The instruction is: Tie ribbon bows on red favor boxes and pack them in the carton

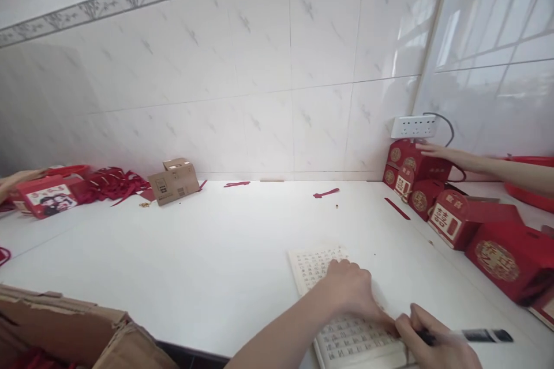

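Note:
An open notebook [296, 262] with rows of handwritten characters lies on the white table before me. My left hand [352, 291] rests across its pages with the fingers curled and the thumb stretched toward my right hand, holding the notebook against the table. My right hand [435, 337] is closed around a pen [487, 335], whose black end sticks out to the right. The pen's writing tip is hidden behind the fingers, at the notebook's right side. Both hands nearly meet near the thumb.
Red gift boxes [496, 259] line the right side, where another person's arm [467, 161] reaches. At left, another hand [21, 179] touches a red box [52, 199] beside red ribbons [115, 181]. A small brown carton [177, 184] stands behind; a large cardboard box [64, 323] is front left.

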Tool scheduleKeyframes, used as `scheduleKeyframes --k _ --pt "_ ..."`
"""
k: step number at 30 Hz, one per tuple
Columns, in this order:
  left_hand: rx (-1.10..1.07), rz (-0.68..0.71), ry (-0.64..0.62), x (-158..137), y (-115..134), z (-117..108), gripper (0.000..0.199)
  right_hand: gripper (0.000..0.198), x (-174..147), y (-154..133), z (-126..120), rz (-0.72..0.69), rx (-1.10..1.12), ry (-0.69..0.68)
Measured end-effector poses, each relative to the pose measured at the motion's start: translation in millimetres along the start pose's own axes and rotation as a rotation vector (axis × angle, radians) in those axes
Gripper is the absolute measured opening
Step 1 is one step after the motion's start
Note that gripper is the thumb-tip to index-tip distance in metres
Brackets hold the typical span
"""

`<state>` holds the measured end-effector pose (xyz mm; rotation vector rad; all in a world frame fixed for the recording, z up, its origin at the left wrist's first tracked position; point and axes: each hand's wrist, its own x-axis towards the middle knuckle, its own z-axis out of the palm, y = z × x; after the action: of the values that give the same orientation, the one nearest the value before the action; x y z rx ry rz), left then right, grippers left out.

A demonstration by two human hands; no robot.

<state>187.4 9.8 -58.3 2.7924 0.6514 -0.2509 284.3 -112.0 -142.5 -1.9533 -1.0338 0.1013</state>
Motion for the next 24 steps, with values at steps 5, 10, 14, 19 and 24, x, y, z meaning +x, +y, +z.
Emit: scheduleKeyframes --k 5,10,14,19,24 --pt "0.003 0.032 0.058 -2.9 -0.1 -2.2 0.050 0.032 -5.1 -25.0 -6.0 -0.010 0.107 0.060" --pt "-0.089 0.003 0.083 -3.8 -3.1 -2.5 0.051 0.044 1.5 -34.9 -20.6 0.067 0.473 0.029" --pt "-0.266 -0.088 0.245 -0.5 -9.6 3.0 0.037 0.045 21.7 -42.0 -38.7 -0.015 0.527 0.091" --pt "-0.288 -0.139 0.392 8.0 -21.3 6.9 0.023 0.047 65.2 -66.1 -51.7 -0.204 0.403 0.059" --pt "-0.259 -0.176 0.462 12.5 -36.3 7.0 0.018 0.025 119.2 -71.0 -15.9 -0.151 0.239 0.050"
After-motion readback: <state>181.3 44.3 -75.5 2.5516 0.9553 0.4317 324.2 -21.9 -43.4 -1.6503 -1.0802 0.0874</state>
